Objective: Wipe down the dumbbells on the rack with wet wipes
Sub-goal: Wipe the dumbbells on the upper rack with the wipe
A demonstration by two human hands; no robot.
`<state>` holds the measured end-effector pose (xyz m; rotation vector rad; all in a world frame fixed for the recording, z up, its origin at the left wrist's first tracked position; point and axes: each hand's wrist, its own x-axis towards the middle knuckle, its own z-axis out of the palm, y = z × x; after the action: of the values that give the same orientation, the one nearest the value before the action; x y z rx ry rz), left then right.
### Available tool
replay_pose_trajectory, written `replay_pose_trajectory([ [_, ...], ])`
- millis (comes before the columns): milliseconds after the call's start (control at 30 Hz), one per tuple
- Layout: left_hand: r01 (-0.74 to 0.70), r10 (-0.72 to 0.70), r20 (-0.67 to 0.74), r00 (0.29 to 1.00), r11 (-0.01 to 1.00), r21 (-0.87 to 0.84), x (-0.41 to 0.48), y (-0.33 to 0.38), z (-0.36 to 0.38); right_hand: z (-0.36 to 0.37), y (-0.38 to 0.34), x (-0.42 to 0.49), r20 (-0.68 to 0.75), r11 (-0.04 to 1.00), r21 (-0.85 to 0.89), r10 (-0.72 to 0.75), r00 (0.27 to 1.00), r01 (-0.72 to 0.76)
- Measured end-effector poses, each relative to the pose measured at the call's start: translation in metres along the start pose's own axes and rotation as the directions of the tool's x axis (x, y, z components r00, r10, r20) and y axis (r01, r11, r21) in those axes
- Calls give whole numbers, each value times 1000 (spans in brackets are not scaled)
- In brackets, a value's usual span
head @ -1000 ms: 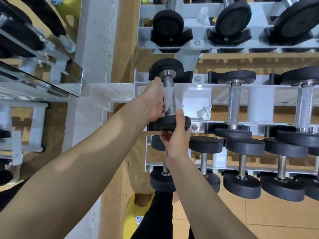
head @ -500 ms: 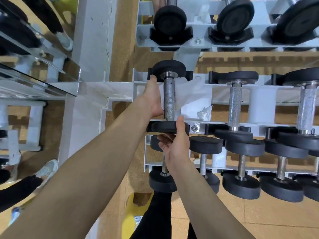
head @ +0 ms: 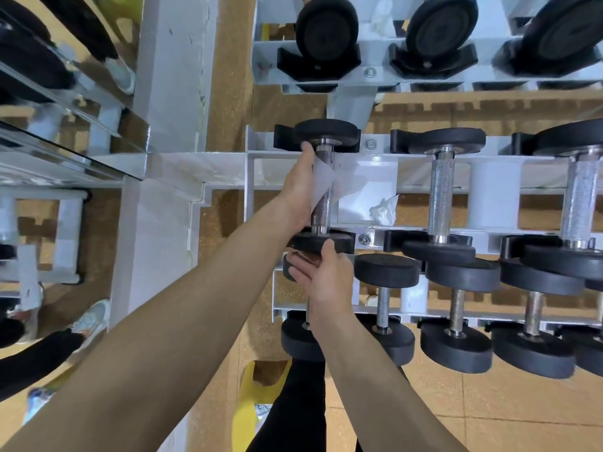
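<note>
Hands (head: 298, 187) around dumbbell (head: 321, 208) handle and head

Fingers of your left grip (head: 298, 187) are hidden behind wipe (head: 322, 179) & handle (head: 321, 210). Rightmost dumbbell (head: 580, 197) is cut off at the pic's right edge.

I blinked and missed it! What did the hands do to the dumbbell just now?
The left hand slid the wet wipe up the dumbbell handle, from beside the near head toward the far head. The right hand kept gripping the near head. The dumbbell stayed on the rack; nothing was let go.
</note>
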<state>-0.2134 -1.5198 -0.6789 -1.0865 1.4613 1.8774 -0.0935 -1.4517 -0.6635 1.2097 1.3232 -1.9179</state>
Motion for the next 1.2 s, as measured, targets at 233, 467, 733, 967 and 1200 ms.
replay_pose_trajectory([
  [233, -83, 84, 3, 997, 991, 104, -15, -11, -21, 8, 11, -6, 27, 962, -249, -112, 993, 115],
  [467, -32, 61, 89, 994, 955, -296, 10, 6, -15, 1, 5, 1, 40, 971, -226, -67, 997, 75],
  [733, -241, 247, 105, 963, 622, 745, -25, -19, -33, 1, 3, -1, 77, 943, -327, -33, 996, 57],
  [967, -227, 456, -109, 883, 619, 752, -71, -25, -27, -34, -39, 4, 149, 831, -554, 154, 977, -47],
  [1200, -368, 371, 38, 928, 893, 261, -125, -21, 28, -93, -108, -12, 227, 911, -381, -72, 971, 157],
])
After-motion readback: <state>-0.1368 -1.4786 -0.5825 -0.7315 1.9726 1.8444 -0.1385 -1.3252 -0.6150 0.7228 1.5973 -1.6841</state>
